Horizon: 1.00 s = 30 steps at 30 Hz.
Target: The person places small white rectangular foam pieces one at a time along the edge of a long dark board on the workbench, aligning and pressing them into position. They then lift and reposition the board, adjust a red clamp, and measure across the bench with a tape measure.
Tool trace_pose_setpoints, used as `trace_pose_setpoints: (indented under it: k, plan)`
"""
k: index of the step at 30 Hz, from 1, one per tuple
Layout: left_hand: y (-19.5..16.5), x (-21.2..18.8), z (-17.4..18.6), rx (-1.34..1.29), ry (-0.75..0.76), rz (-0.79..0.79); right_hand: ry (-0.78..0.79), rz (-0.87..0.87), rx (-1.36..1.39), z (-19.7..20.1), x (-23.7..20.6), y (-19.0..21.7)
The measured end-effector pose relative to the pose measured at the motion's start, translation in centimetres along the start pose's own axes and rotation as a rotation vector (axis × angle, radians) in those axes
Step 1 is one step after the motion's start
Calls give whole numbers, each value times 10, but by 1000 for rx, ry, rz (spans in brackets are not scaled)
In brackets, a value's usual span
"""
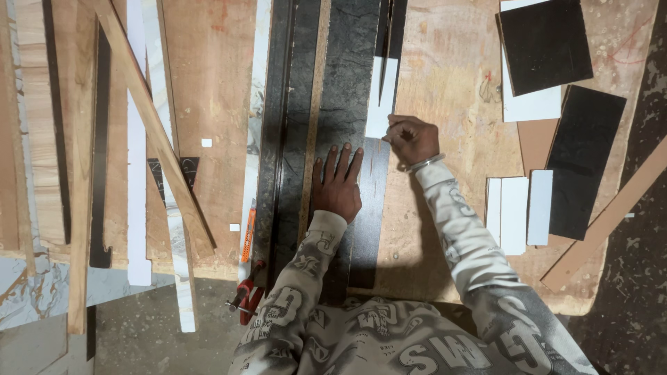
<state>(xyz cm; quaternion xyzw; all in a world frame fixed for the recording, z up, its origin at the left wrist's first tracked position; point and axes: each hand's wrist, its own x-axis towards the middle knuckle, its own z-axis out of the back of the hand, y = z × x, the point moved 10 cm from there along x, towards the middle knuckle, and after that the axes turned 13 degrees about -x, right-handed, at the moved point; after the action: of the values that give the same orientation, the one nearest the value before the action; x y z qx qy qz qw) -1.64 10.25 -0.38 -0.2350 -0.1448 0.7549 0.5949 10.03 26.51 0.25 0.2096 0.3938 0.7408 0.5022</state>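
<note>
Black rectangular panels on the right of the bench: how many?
2. One black panel lies at the top right on a white sheet; the other black panel lies below it. More may be hidden.

We are in a woodworking shop: a big plywood bench point(445, 76) scuffed and marked, long wooden slats point(149, 118) leaning across it, and dark laminate sheets point(545, 42) cut into panels beside white offcuts point(517, 212). A red clamp point(244, 295) hangs at the bench edge (above a rough, dusty concrete floor point(139, 326)).
</note>
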Motion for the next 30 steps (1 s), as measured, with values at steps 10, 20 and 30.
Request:
trace_pose_setpoints:
  k: [10,20,30]
  plan:
    - [-1,-3,3,18,-71,-35,-83,71,-80,20,37,36]
    - [-3,-4,7,-34,-98,-51,-581,-90,294,74,95,27]
    - [-3,-5,11,-29,-134,-79,444,563,1538,158,33,59]
